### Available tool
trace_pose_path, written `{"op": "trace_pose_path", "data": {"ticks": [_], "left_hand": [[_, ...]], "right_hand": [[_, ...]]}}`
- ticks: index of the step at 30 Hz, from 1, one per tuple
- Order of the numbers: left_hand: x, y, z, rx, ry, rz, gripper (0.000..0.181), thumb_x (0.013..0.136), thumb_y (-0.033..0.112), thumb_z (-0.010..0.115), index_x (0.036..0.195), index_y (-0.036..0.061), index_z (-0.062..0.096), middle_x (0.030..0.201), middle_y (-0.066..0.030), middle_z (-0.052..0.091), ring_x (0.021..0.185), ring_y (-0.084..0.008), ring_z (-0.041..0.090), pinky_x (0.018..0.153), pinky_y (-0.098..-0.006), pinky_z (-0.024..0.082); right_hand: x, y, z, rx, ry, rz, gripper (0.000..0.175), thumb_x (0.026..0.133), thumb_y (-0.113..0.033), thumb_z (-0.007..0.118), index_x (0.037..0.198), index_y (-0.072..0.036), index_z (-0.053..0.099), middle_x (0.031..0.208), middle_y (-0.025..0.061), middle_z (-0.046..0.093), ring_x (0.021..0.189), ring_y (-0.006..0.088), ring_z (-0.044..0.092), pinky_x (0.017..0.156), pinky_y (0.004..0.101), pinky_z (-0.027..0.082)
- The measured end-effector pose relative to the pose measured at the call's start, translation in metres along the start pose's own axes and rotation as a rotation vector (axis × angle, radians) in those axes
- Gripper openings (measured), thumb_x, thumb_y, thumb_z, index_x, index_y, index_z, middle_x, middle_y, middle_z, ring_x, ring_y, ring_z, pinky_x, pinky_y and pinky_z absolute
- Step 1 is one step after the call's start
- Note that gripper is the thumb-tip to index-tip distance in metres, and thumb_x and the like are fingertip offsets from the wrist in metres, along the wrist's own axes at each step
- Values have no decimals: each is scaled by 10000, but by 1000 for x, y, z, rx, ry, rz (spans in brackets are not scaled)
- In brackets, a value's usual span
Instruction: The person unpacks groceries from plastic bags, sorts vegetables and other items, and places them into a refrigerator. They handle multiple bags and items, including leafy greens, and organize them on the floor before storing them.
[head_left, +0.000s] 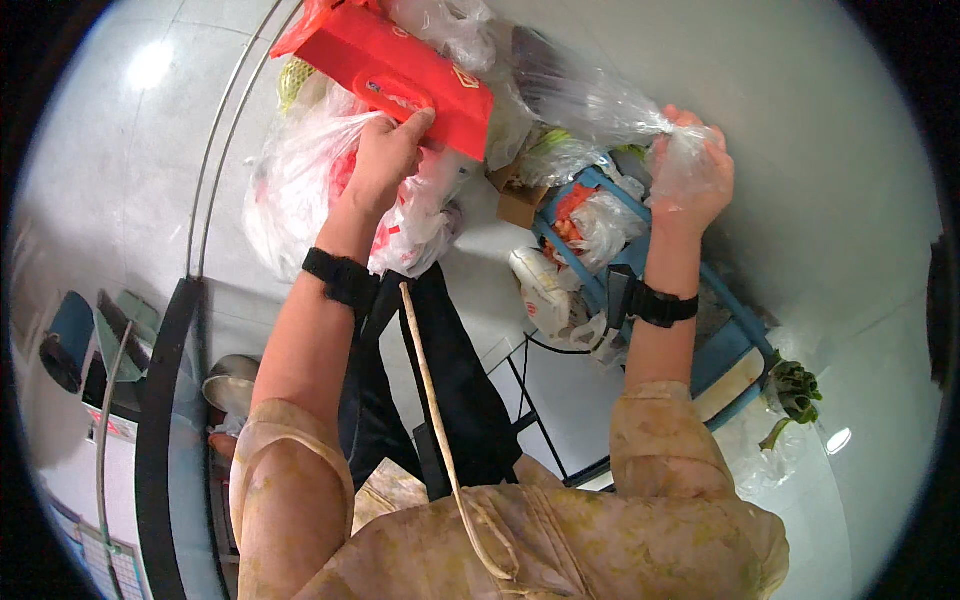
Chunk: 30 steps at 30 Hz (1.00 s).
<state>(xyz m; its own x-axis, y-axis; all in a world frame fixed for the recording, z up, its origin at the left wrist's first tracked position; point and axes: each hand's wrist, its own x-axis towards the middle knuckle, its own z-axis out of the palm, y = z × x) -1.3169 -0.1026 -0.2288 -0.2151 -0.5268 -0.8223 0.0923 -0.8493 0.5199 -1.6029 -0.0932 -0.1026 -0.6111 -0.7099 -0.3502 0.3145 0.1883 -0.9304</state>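
My left hand (386, 157) grips the handle cut-out of a red carrier bag (450, 97), which looks like paper or card and bears a printed mark. White plastic bags (289, 202) with red print hang or lie just below and beside that hand; whether it holds them too, I cannot tell. At the upper right, my right hand (694, 165) is closed around the gathered neck of a clear plastic bag (592, 101), which stretches away to the left with something dark in its far end.
A blue rack (720, 352) holds bags with orange items. Beside it are a small cardboard box (517, 199), a white package (544, 292) and leafy greens (795, 390). A black-edged glass panel (161, 420) stands at the left, with a steel bowl (231, 381) nearby.
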Motion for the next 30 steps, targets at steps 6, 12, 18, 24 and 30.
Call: {"op": "trace_pose_path", "data": {"ticks": [6, 12, 18, 24, 30], "left_hand": [[11, 6, 8, 17, -3, 41, 264, 912, 239, 603, 886, -17, 661, 699, -53, 636, 496, -88, 474, 449, -244, 368], [24, 13, 12, 52, -21, 62, 266, 910, 236, 602, 883, -23, 659, 688, -66, 645, 475, -91, 475, 432, -252, 370], [23, 16, 12, 75, -44, 61, 275, 902, 264, 620, 865, -6, 655, 678, -62, 642, 480, -86, 478, 426, -251, 363], [-14, -2, -2, 8, -148, -66, 270, 913, 290, 623, 796, 48, 650, 703, -36, 660, 471, -64, 443, 433, -230, 342], [-64, -23, -6, -256, -271, -157, 289, 967, 334, 545, 1113, 96, 622, 1066, -12, 676, 811, -71, 543, 710, -242, 447]], "right_hand": [[-6, -16, -2, -3, -50, -32, 208, 805, -243, 522, 925, -73, 517, 993, 173, 597, 1084, 339, 568, 708, 336, 502], [-17, -33, -6, 87, -146, -32, 189, 814, -230, 512, 927, -79, 519, 1000, 182, 585, 1074, 339, 568, 709, 335, 521], [-35, -49, 2, 153, -150, -34, 188, 817, -221, 509, 941, -80, 505, 987, 179, 570, 1074, 351, 558, 732, 353, 540], [-66, -65, 6, 265, -276, 11, 185, 829, -213, 499, 954, -77, 499, 1022, 165, 550, 1089, 328, 533, 767, 363, 525], [-124, -96, 11, 347, -285, 163, 234, 836, -198, 575, 1033, -81, 525, 1024, 115, 522, 1062, 278, 520, 806, 376, 501]]}}
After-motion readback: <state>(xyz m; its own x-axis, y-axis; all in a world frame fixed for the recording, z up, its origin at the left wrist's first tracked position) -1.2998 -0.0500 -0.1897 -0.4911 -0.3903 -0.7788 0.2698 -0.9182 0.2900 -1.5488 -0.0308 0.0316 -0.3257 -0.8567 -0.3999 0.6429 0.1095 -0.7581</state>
